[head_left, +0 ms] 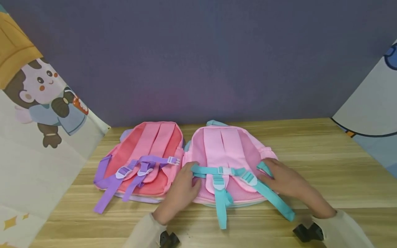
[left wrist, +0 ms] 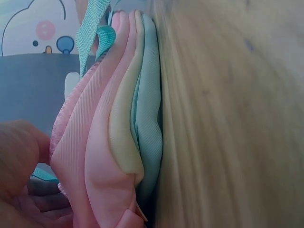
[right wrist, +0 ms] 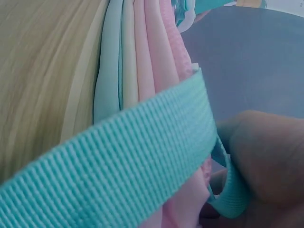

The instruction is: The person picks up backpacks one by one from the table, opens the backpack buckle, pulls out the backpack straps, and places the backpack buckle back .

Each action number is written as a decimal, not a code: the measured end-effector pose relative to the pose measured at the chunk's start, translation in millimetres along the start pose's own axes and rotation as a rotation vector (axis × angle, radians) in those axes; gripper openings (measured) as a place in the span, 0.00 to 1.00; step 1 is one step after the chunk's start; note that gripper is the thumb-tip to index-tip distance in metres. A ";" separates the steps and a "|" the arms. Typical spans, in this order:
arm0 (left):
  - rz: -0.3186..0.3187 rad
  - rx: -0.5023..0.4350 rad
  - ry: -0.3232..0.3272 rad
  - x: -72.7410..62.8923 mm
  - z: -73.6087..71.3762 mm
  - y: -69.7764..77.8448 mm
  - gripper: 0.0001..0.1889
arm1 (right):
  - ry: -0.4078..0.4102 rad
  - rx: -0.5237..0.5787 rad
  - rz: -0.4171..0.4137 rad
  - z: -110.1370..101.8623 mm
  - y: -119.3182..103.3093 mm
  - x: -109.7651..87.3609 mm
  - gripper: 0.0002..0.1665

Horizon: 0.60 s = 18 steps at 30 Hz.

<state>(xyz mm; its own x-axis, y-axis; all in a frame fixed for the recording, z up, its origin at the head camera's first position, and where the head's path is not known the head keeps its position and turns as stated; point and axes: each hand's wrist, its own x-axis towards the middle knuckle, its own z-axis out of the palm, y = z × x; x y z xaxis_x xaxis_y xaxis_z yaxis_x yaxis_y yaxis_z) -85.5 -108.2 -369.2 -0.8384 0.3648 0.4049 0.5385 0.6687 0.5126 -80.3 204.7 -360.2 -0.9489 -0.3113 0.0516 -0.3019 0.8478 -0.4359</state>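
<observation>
A light pink backpack [head_left: 214, 146] lies flat with its shoulder-strap side up. Its teal straps [head_left: 274, 199] cross its lower half, joined by a pale buckle [head_left: 226, 171]. My left hand [head_left: 181, 187] grips the pack's left side; in the left wrist view the thumb [left wrist: 28, 142] presses the edge of the mesh back. On the opposite side, my right hand [head_left: 283, 177] holds the pack's right edge, with a loop of teal strap against its fingers. A wide teal strap [right wrist: 118, 161] hides part of that side in the right wrist view.
A coral-pink backpack [head_left: 136, 146] with purple straps [head_left: 108, 196] lies close on the left, touching or nearly touching the light pink one. Both rest on a wood-grain table [head_left: 310, 148]. A dark grey panel [head_left: 217, 62] rises behind, and cartoon-printed sheets flank both sides.
</observation>
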 end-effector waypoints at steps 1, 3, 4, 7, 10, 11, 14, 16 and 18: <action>0.003 0.000 0.006 0.2 -0.8 -1.0 0.18 | -0.002 -0.005 0.000 0.2 -1.5 0.5 0.29; 0.002 0.005 0.014 0.8 -2.4 -2.5 0.15 | -0.007 -0.007 0.003 0.2 -4.3 1.5 0.29; 0.002 0.006 0.017 1.2 -3.0 -3.0 0.14 | -0.009 -0.012 0.005 0.3 -5.5 1.8 0.30; -0.018 0.005 0.021 3.1 -4.7 -2.7 0.11 | -0.015 -0.036 0.012 0.0 -8.0 1.9 0.33; -0.060 -0.027 0.016 6.4 -6.0 -1.0 0.09 | -0.014 -0.054 0.015 -0.2 -8.3 2.3 0.32; -0.073 -0.037 0.018 7.7 -6.3 -0.5 0.08 | -0.012 -0.060 0.017 -0.4 -8.1 2.4 0.32; -0.096 -0.080 0.035 12.2 -7.7 -0.2 0.06 | -0.010 -0.067 0.021 -0.7 -7.1 2.9 0.33; -0.097 -0.094 0.064 14.8 -8.7 -1.5 0.06 | -0.014 -0.067 0.025 -0.9 -6.5 3.1 0.34; -0.104 -0.096 0.099 16.7 -10.0 -3.3 0.05 | -0.018 -0.064 0.025 -0.8 -5.9 3.4 0.35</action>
<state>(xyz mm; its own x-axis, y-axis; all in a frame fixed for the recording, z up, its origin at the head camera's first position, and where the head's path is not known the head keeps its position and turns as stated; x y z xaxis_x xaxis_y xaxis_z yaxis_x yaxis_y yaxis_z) -100.4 -110.8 -356.6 -0.8801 0.2283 0.4162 0.4591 0.6326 0.6238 -81.8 199.1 -356.7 -0.9546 -0.2970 0.0245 -0.2838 0.8809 -0.3788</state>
